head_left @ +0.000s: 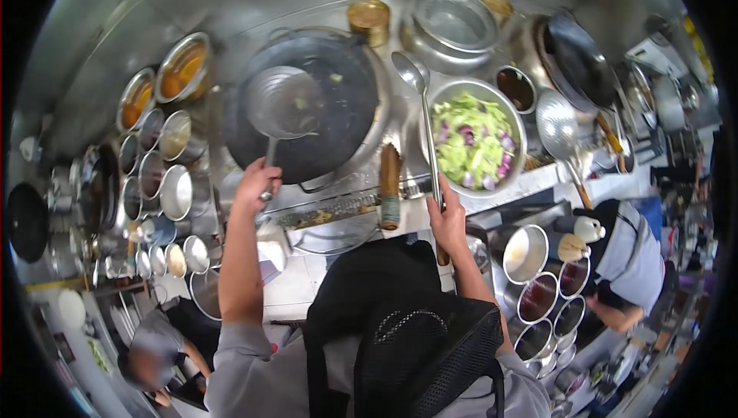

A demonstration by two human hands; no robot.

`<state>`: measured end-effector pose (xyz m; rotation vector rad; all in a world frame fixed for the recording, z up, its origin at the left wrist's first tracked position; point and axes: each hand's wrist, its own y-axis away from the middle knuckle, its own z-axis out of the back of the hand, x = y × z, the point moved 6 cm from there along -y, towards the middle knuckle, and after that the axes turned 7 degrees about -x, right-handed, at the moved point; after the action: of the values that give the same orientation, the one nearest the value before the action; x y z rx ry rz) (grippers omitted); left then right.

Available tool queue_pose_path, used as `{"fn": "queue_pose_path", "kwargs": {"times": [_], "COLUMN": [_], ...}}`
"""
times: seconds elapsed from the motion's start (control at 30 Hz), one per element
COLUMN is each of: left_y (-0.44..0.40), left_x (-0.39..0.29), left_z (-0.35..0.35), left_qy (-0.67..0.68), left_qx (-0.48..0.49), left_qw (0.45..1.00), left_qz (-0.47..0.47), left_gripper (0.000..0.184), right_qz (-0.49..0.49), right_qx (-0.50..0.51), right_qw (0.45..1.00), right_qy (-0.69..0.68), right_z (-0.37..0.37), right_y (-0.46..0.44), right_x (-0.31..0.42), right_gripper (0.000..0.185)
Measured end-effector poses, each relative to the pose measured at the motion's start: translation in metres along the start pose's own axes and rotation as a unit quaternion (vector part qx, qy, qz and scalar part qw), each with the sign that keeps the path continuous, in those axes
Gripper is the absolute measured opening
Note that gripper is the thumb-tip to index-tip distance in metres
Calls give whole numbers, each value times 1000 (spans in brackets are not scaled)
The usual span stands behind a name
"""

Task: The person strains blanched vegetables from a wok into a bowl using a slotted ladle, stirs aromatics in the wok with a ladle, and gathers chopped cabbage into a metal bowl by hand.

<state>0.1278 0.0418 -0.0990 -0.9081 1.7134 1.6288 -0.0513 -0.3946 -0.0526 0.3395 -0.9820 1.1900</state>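
My left hand is closed around the handle of a round perforated skimmer, whose bowl is over a large dark wok. A few small pale bits show in the wok. My right hand grips a long-handled metal ladle near its wooden end. The ladle's bowl points away from me, between the wok and a metal basin. That basin holds chopped pale-green vegetable and purple onion pieces. A brush-like bundle with a wrapped handle lies between my hands.
Metal pots with orange contents and several small containers stand left. Behind the basin is a large pot; a second skimmer and a pan are right. Co-workers stand on both sides.
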Motion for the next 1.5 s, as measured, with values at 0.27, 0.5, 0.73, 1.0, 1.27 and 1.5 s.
{"fn": "queue_pose_path", "kwargs": {"times": [0.27, 0.5, 0.73, 1.0, 1.27, 1.5], "left_y": [20, -39, 23, 6, -23, -3], "left_x": [-27, 8, -15, -21, -31, -16], "left_z": [10, 57, -11, -64, -98, -74], "left_qy": [-178, -417, -315, -55, 214, 330], "left_qx": [-118, -233, -105, 41, 88, 161], "left_qw": [971, 846, 935, 997, 967, 927], "left_qz": [-110, -237, -126, 22, 109, 82], "left_gripper": [65, 86, 84, 29, 12, 16], "right_qz": [28, -16, -95, -177, -234, -203], "right_qx": [-10, 49, 40, 42, 47, 41], "right_qw": [999, 998, 994, 981, 962, 973], "right_qy": [20, 47, -20, -72, -134, -105], "right_z": [-61, -62, -59, -51, -50, -47], "right_y": [-9, -9, 6, 23, 21, 21], "right_x": [-25, -25, -30, -23, -9, -8], "right_gripper": [60, 62, 55, 56, 60, 58]}}
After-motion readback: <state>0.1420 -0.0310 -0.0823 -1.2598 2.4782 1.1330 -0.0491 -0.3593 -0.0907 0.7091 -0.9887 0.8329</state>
